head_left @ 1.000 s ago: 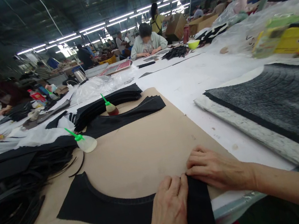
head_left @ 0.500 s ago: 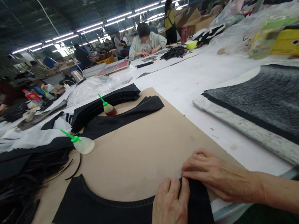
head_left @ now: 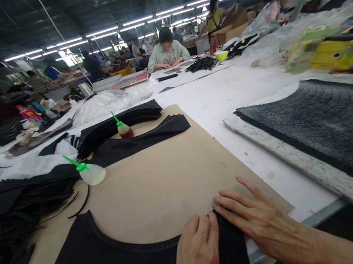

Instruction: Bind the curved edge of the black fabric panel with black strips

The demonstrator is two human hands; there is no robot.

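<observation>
A black curved fabric piece [head_left: 133, 263] lies on brown paper, its inner curve edged with a narrow folded strip. My left hand [head_left: 197, 249] presses on it near the right end, fingers bent together at the curved edge. Close beside it, my right hand [head_left: 253, 213] has its fingers stretched out, one raised apart. The other fingertips touch the fabric's edge by my left fingertips. Both thumbs are mostly hidden. Left of the piece lies a thin black strip [head_left: 82, 202], near a heap of black strips [head_left: 12, 238].
Two squeeze bottles with green nozzles, one pale [head_left: 92, 174] and one with brown liquid [head_left: 125, 130], stand on the brown paper [head_left: 156, 175]. Stacked black pieces [head_left: 121, 120] lie behind. At right is a board [head_left: 289, 170] under dark fabric. A co-worker [head_left: 167, 53] sits across the table.
My right hand's fingers have spread from a bunched pinch at the fabric edge, one now lifting away. My left hand stays on the piece. The view has shifted slightly.
</observation>
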